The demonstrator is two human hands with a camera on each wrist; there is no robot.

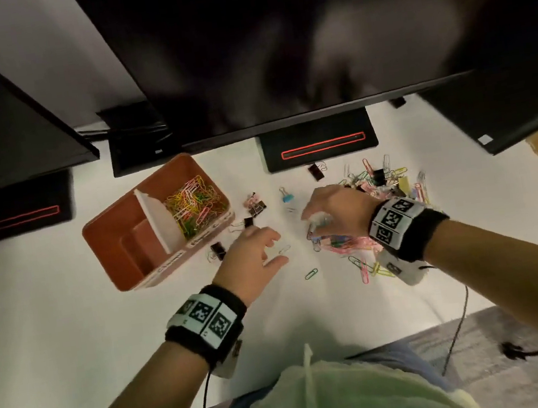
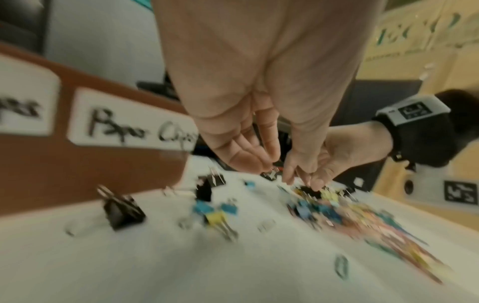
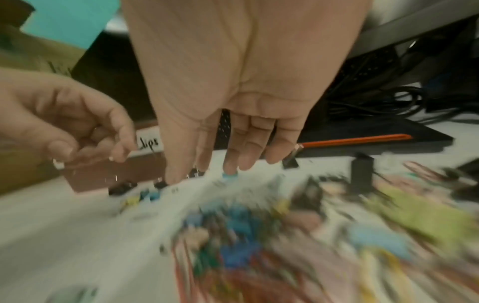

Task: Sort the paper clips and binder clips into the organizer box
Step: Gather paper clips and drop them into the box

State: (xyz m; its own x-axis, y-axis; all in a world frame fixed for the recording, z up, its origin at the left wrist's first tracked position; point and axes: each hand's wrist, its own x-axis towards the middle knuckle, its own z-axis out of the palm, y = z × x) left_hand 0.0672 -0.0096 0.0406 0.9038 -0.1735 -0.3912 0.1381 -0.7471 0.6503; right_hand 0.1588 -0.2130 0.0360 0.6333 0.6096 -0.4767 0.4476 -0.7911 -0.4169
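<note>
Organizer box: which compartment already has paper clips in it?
The organizer box compartment at the far right end, beyond the white divider, holds the coloured paper clips. The other compartments look empty.

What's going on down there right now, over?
Both hands empty above desk. Paper clips in box; loose pile remains. Nothing blocking.

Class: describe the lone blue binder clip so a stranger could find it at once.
Start at the brown organizer box on the white desk. Look right, past the black binder clips beside it. The blue binder clip stands alone there, the only blue one.
</note>
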